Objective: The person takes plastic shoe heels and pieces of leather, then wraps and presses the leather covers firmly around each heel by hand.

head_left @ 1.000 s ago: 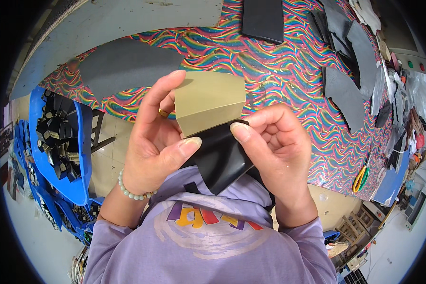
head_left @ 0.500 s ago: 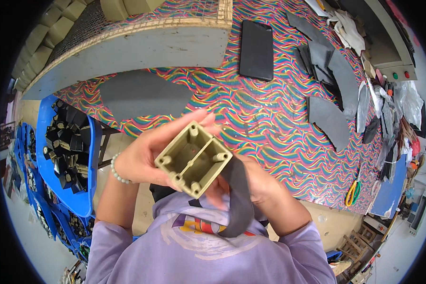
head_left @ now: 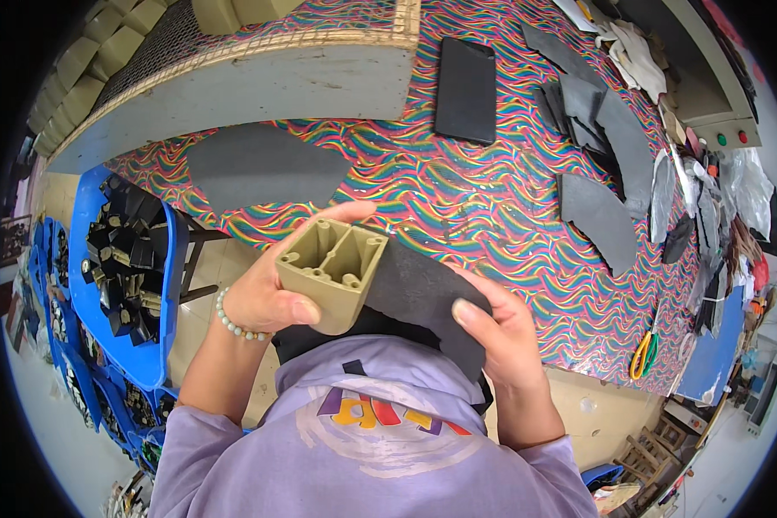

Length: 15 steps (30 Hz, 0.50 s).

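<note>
Worktable (head_left: 457,207), patterned in rainbow waves; grey box (head_left: 250,95) along its far left, blue bin (head_left: 147,367) off the left edge, scissors (head_left: 641,356) near the right edge.

Block (head_left: 341,302): tan, hollow, with inner divider and corner posts; held above the person's lap, open end up and tilted.

Sheet (head_left: 423,289): black, thin, limp; left edge at the block's right side — whether stuck or merely touching, cannot be told.

Risks, as judged: the sheet could crease or sit askew should the right hand pull unevenly, since it droops between its supports; the block could turn if the left thumb slips on its smooth wall; the sheet's loose lower corner might catch on the shirt (head_left: 388,466) close beneath.

Left hand (head_left: 268,289): half closed round the block, thumb across the near wall, index finger stretched along the far side; forearm rising from below, beaded bracelet (head_left: 233,326) at the wrist.

Right hand (head_left: 511,341): pinched — thumb over the sheet's right part, fingers behind; forearm angled inward.
</note>
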Available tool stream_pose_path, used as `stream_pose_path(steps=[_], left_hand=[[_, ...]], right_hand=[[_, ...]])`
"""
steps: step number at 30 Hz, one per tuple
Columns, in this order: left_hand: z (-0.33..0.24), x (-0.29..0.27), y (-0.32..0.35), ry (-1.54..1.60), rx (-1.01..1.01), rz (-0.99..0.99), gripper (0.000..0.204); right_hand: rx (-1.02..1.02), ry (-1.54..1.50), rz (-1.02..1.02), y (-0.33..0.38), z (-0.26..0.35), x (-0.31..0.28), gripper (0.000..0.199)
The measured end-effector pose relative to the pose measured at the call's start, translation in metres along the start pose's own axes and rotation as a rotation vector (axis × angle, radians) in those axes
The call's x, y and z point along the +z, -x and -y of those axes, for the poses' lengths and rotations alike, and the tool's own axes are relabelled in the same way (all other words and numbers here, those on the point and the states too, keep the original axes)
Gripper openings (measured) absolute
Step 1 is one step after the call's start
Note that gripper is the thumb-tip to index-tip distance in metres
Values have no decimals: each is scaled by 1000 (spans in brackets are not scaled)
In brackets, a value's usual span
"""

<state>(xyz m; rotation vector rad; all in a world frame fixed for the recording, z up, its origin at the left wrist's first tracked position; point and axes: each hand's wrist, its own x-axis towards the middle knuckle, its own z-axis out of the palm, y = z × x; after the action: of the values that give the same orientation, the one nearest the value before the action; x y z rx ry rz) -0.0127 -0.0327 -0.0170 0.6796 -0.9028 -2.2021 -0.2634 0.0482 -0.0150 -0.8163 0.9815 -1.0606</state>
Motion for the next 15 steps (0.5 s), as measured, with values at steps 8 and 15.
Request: stream_pose_path(steps=[8,15], left_hand=[[-2,-1,0,-191,-28,-101,89],[22,25,-8,-498,129,-302,82]], right_hand=[[91,-26,-58,-7,-13,-5,38],[-15,175,-4,-2,-9,18,42]])
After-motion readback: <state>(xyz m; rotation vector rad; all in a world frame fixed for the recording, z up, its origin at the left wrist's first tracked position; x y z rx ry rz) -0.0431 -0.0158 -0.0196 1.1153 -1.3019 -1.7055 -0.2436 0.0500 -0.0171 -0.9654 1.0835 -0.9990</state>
